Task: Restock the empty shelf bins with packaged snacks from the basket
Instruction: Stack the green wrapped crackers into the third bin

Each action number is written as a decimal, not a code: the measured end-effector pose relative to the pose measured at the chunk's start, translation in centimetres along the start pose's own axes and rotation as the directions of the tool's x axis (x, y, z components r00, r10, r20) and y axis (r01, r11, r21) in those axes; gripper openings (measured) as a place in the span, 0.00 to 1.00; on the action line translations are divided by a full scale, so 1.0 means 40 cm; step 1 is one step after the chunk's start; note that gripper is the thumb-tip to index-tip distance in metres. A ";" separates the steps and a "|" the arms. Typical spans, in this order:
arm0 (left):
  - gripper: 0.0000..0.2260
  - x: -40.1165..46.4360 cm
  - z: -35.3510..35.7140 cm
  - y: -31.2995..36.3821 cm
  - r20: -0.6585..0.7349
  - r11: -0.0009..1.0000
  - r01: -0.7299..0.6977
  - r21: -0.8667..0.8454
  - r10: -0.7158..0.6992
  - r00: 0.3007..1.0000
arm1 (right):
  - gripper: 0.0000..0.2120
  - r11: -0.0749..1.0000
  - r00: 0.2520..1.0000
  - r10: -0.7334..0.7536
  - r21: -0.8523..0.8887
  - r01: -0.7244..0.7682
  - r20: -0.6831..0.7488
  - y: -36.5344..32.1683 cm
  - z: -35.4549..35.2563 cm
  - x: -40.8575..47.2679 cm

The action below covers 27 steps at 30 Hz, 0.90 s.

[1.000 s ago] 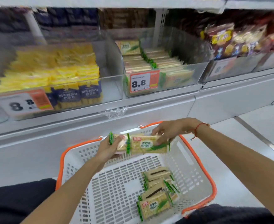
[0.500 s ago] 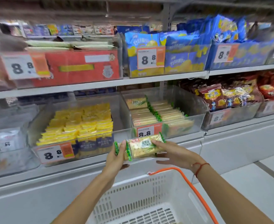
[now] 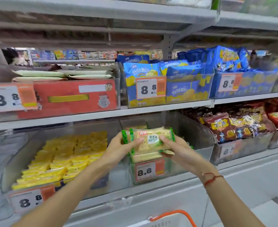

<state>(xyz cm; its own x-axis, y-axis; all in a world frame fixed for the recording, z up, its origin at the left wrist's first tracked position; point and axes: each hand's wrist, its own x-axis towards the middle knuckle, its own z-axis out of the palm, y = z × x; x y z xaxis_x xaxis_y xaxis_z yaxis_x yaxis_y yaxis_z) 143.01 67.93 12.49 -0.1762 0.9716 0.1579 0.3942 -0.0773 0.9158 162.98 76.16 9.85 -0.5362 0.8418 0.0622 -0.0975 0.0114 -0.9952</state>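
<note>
Over clear bin (image 3: 199,138) | green-trimmed cracker packet (image 3: 149,139) | both hands gripping

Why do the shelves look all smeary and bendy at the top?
In the head view, the upper shelf is streaked with motion blur, and the wide lens bends the shelf edges; the cracker pack between the left hand and right hand looks sharper, with its label mostly readable.

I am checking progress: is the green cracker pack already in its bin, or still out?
Still out. Both hands, left hand and right hand, hold the pack in front of the clear bin, above its price tag.
</note>
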 end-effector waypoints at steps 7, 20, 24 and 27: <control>0.38 0.194 0.012 -0.038 0.050 0.891 -0.050 0.452 0.031 0.998 | 0.20 0.974 0.994 -0.034 -0.227 0.009 -0.107 0.047 -0.108 0.154; 0.29 0.455 0.026 -0.114 0.040 0.450 0.059 0.891 -0.206 0.978 | 0.24 0.909 0.983 -0.021 -0.412 -0.056 -0.180 0.105 -0.072 0.430; 0.26 0.472 0.030 -0.127 0.025 0.282 0.049 0.958 -0.252 0.967 | 0.33 0.760 0.990 -0.020 -0.646 -0.076 -0.140 0.162 -0.080 0.449; 0.27 0.494 0.025 -0.144 0.035 0.166 0.013 0.986 -0.282 0.959 | 0.37 0.640 0.974 -0.170 -0.768 -0.005 -0.148 0.166 -0.084 0.442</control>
<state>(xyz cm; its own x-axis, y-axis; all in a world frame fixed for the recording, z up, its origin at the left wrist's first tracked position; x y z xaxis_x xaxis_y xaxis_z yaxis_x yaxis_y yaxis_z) 138.17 87.80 9.98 -0.2490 0.9610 -0.1200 0.9525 0.2207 -0.2097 155.66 92.94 4.08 -0.3815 0.8982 0.2184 0.5843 0.4174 -0.6959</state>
